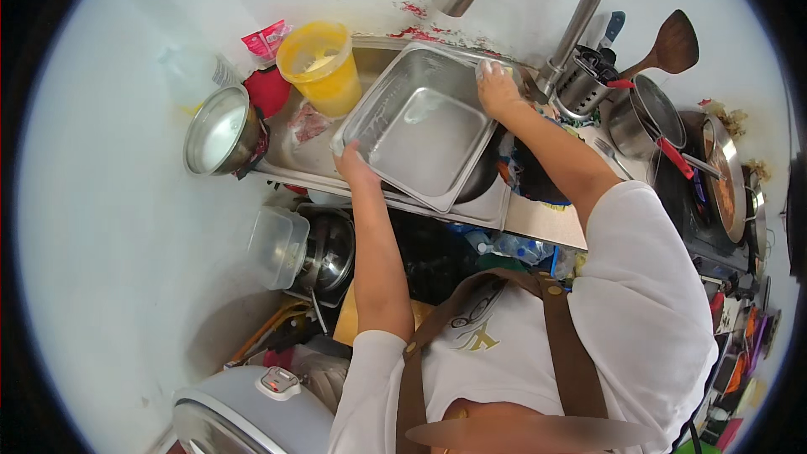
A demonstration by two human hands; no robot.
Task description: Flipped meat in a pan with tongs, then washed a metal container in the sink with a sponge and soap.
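Note:
A rectangular stainless steel pan (435, 139) lies tilted across the sink, with streaks of suds on its inner wall and a patch of suds on its bottom. My left hand (357, 167) grips its rim at the near left corner, thumb on the inner side. At the far right corner, my right hand (497, 88) is pressed to the rim with curled, foamy fingers. What looks like a small pale yellow sponge (509, 71) peeks out beside those fingers, mostly hidden. Beneath the pan is the steel sink (321, 154), its right basin largely covered.
A yellow plastic tub (321, 69) and a steel bowl (217, 132) stand at left. The faucet (577, 12) arches overhead, beside a utensil holder (583, 85). Pots (649, 116) crowd the right. Below are a clear plastic container (277, 246) and a rice cooker (252, 410).

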